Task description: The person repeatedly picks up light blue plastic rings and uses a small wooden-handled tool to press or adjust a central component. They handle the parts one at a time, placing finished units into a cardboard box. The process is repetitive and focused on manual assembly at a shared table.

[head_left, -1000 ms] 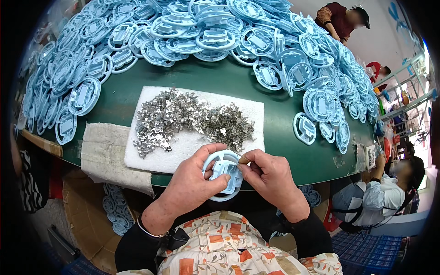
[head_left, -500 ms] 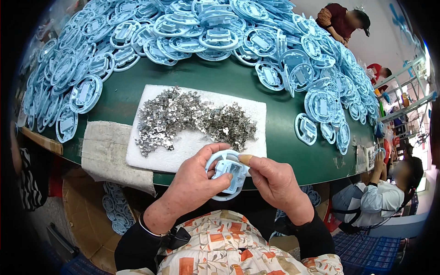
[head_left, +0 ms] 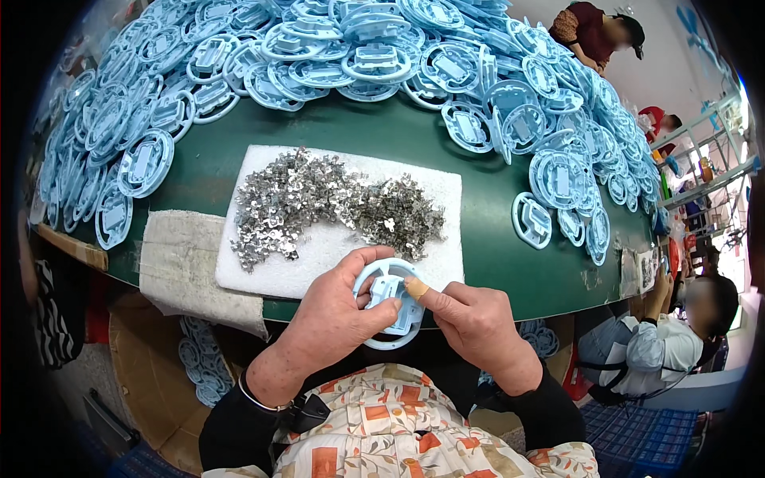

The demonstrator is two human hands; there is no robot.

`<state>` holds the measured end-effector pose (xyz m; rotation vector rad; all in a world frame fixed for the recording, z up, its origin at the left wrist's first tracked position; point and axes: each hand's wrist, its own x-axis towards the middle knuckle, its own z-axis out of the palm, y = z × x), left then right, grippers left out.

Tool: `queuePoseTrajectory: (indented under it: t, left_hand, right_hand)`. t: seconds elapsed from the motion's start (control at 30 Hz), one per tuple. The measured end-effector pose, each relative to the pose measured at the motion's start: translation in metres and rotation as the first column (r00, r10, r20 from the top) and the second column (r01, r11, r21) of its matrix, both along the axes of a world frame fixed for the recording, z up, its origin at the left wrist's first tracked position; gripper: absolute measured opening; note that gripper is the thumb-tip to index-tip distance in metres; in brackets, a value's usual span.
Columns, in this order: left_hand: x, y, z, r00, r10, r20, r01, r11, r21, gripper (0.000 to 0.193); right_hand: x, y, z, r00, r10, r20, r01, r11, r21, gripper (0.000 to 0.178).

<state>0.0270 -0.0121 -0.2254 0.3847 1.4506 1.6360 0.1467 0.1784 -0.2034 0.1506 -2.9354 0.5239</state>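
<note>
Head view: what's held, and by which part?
Blue round part, gripped by its left side in the left hand. The right hand touches its upper right; whether it grips can't be told.

left hand (head_left: 331, 315) grips blue ring (head_left: 408, 312) | right hand (head_left: 482, 323) touches its right side | far: metal clips (head_left: 291, 199) on foam board (head_left: 319, 259)

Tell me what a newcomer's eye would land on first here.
First, the huge heap of light-blue plastic frames, banked across the far side of the green table and curving down both sides. Then the glittering silvery metal pieces, piled on a white foam slab before the person. Just nearer, the left hand grips one round frame while the right hand touches its upper right.
</note>
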Motion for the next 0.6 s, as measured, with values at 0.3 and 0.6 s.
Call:
queuePoseTrajectory:
  t: [0.3,0.6]
  left_hand:
    - [0.0,0.0,-0.003,1.0,0.016,0.008,-0.016,1.0,0.018,0.058]
    - [-0.001,-0.001,-0.004,0.998,-0.005,-0.056,0.005,1.0,-0.007,0.058]
  right_hand:
    - [-0.004,0.005,-0.01,1.0,0.023,-0.007,-0.024,0.949,-0.315,0.052]
    - [-0.01,-0.004,0.002,0.995,0.036,0.088,-0.003,0.939,-0.345,0.045]
